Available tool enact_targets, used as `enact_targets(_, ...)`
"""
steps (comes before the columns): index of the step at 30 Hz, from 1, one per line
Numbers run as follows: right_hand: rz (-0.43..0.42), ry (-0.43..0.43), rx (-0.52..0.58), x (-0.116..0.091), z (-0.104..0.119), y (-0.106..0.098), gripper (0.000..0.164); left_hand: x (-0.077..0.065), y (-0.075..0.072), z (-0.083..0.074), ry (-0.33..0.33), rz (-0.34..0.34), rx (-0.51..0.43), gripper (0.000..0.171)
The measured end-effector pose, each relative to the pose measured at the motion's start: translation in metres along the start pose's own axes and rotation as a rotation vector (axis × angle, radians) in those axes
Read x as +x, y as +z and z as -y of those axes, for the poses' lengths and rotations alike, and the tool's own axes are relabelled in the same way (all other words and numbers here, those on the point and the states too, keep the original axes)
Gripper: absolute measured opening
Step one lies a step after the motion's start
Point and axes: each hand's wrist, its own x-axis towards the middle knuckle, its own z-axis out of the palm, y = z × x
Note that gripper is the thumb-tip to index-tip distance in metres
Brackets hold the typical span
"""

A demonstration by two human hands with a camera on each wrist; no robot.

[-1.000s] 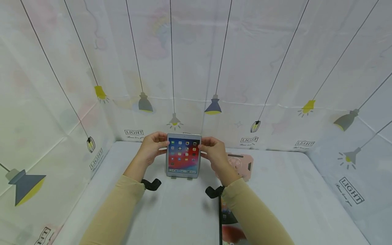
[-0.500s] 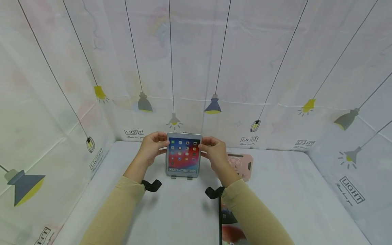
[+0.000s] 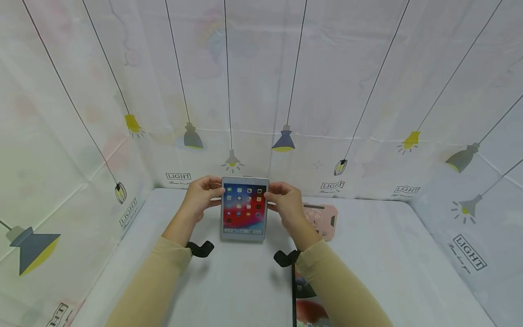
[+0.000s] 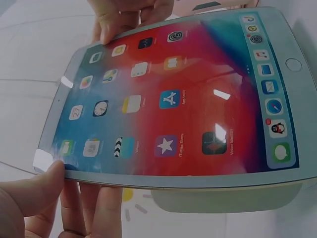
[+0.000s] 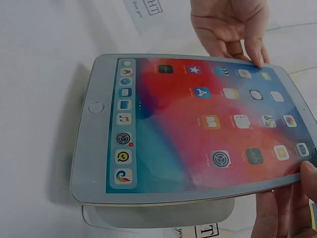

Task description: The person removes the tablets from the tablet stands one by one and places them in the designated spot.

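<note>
A small white-framed tablet (image 3: 244,209), its screen lit with app icons, stands nearly upright at the table's middle back. My left hand (image 3: 200,197) pinches its left edge near the top, thumb in front and fingers behind. On the opposite edge my right hand (image 3: 287,203) pinches at about the same height. Behind the tablet, a pale plate of a stand (image 4: 233,200) shows below its edge in the left wrist view; the right wrist view shows that plate (image 5: 163,214) too. From the head, the tablet hides the stand.
A pink flat plate (image 3: 327,221) with a round pattern and dark pads lies behind my right wrist. Under my right forearm lies a larger dark-edged tablet (image 3: 306,290), partly covered by the sleeve. White cloth walls with printed lamps (image 3: 283,141) enclose the white table (image 3: 388,263).
The tablet's lower edge has come slightly forward and down, and the stand's two small front lips have gone out of sight behind it. Both hands keep their hold on its sides.
</note>
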Motion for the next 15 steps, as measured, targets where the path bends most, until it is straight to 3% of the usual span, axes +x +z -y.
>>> enact_targets(15,-0.007,0.049,-0.016,-0.011,0.002,0.004,0.019,-0.008,-0.007,0.002,-0.029,0.0,0.033,0.029)
